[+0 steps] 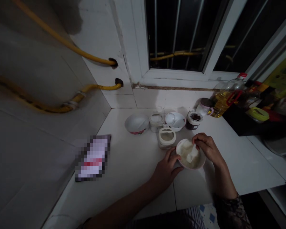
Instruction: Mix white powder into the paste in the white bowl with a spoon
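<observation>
A round bowl (202, 163) with a pale, powdery or creamy content stands on the white tiled counter. My left hand (165, 167) steadies it, with the fingers at its left rim and the thumb low against its side. In my right hand (206, 147) is a small white spoon (192, 154), pinched by its handle; its head dips into the bowl's content. Just behind the bowl, close to my left fingers, is a square clear jar (167, 137) with a white-framed lid and pale contents.
Behind stand a larger bowl (136, 124), a second clear jar (156, 121), a white bowl (180, 121), a jar of dark contents (194, 120) and a lidded pitcher (204, 106). An oil bottle (225, 98) is farther right. A pixelated flat object (93, 159) lies left.
</observation>
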A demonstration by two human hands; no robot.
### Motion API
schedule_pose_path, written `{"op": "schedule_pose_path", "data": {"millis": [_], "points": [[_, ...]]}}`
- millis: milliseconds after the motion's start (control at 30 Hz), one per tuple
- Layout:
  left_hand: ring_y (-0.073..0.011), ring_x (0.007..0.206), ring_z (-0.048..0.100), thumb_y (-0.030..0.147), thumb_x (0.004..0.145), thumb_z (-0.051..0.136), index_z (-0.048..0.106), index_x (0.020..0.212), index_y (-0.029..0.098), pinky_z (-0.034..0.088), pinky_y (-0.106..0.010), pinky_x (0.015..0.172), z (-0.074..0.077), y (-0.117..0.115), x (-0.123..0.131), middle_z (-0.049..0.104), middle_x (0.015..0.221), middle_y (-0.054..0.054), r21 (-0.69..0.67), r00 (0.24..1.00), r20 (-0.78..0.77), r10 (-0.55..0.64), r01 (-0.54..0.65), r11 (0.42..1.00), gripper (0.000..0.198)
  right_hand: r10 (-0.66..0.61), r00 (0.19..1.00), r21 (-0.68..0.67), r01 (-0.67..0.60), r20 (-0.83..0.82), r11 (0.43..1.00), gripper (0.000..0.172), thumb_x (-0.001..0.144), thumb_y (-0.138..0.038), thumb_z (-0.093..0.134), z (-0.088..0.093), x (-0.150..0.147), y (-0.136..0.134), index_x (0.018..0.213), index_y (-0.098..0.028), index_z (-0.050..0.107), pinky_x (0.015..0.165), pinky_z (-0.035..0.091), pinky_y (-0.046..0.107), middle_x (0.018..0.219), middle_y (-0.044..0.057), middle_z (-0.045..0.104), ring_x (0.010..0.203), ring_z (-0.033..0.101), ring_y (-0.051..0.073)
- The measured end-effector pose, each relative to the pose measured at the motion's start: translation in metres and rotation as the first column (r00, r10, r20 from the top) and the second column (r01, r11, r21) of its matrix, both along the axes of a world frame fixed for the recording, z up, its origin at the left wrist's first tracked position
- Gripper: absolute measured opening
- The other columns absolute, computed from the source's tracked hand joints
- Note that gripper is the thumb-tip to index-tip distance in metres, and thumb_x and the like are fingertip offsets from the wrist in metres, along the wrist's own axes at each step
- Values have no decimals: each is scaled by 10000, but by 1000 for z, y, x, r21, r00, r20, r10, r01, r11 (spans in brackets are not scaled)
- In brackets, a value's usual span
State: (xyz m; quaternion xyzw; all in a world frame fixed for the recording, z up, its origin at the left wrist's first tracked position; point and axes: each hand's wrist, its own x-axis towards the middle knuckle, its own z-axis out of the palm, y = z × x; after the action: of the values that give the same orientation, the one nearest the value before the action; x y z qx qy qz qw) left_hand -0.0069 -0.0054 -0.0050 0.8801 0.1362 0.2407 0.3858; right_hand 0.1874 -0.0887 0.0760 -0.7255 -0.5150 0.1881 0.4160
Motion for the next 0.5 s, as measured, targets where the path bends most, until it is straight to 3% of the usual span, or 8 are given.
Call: {"op": "schedule_pose_path", "data": {"millis": [267, 500], "points": [[-264, 1214, 481, 186, 831, 629, 499, 1043, 222, 495, -386, 921, 1, 0, -1, 395, 1332, -99, -3, 1000, 7, -3, 3, 1000, 252, -159, 903, 26, 184, -398, 983, 114, 631, -240, 513, -2, 9, 6, 591, -187, 606, 560, 336, 277, 476, -25, 504, 483, 440, 129], [-265, 1223, 473, 188, 832, 629, 494, 1044, 222, 494, -391, 921, -1, 0, -1, 390, 1334, -103, 2, 1000, 6, -9, 9, 1000, 254, -204, 794, 93, 310, -572, 946, 82, 586, -230, 573, -3, 10, 9, 603, -179, 635, 586, 352, 280, 462, -20, 535, 485, 465, 130]]}}
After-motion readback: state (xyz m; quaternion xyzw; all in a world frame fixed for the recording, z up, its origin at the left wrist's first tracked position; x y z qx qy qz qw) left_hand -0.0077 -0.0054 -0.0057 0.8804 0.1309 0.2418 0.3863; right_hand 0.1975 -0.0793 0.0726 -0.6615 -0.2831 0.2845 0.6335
